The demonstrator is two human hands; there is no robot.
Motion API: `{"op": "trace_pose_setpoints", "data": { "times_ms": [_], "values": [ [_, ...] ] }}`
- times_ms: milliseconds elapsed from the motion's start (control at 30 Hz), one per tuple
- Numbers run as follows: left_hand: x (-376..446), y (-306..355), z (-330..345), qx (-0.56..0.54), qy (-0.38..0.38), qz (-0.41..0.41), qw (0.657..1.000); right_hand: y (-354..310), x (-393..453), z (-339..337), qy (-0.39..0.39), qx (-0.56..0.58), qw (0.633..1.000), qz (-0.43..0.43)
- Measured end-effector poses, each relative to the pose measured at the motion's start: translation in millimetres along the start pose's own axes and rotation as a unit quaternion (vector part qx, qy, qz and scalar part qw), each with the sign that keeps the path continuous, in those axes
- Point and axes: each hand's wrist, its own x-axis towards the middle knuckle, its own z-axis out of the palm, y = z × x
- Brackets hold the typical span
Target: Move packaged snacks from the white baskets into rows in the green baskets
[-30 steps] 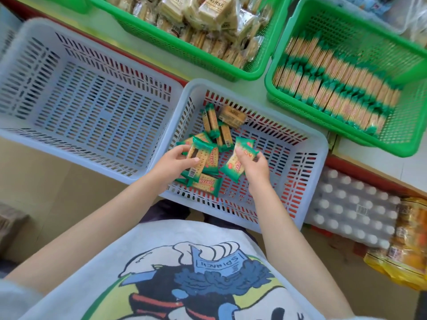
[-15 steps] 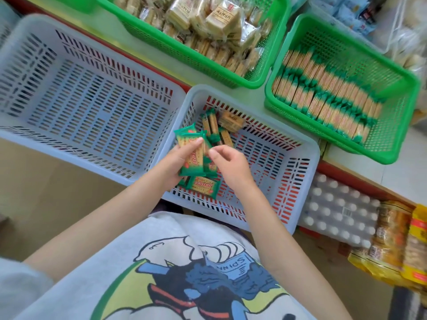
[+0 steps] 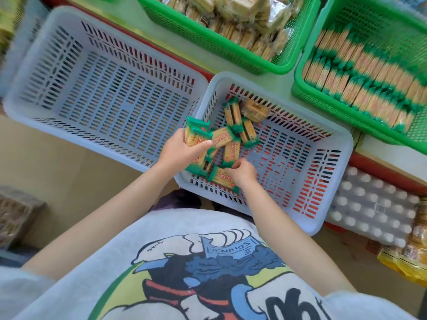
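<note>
Left hand (image 3: 179,147) clamped on a stack of green-ended packets (image 3: 196,135) above the small white basket (image 3: 332,144); right hand (image 3: 242,173) apparently pinching another packet (image 3: 221,177) on its floor, blurred; could fan and spill if overfilled before reaching the green basket (image 3: 300,84).

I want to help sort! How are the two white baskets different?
The left white basket looks bigger and has nothing showing inside; the right white basket still holds a few green-ended snack packs. Both hands reach into the right one, none into the left. Both are white slotted plastic, sitting side by side.
</note>
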Motion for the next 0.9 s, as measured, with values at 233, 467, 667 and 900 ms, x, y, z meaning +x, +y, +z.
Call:
{"op": "trace_pose_setpoints", "data": {
  "times_ms": [233, 467, 667, 900],
  "values": [
    [7, 9, -8, -0.054, -0.056, -0.026, 0.997, -10, -7, -23, -0.053, -0.070, 0.996, -0.034],
    [6, 42, -9, -0.188, -0.108, -0.100, 0.971, -36, -66, -90, -0.067, 0.440, 0.884, -0.142],
    [-6, 114, 10, -0.329, -0.200, -0.063, 0.921, -73, -98, -120, 0.056, 0.337, 0.902, -0.263],
    [-3, 190, 44, -0.318, -0.233, 0.002, 0.919, -58, -90, -168, 0.021, 0.406, 0.895, -0.183]
  ]
}}
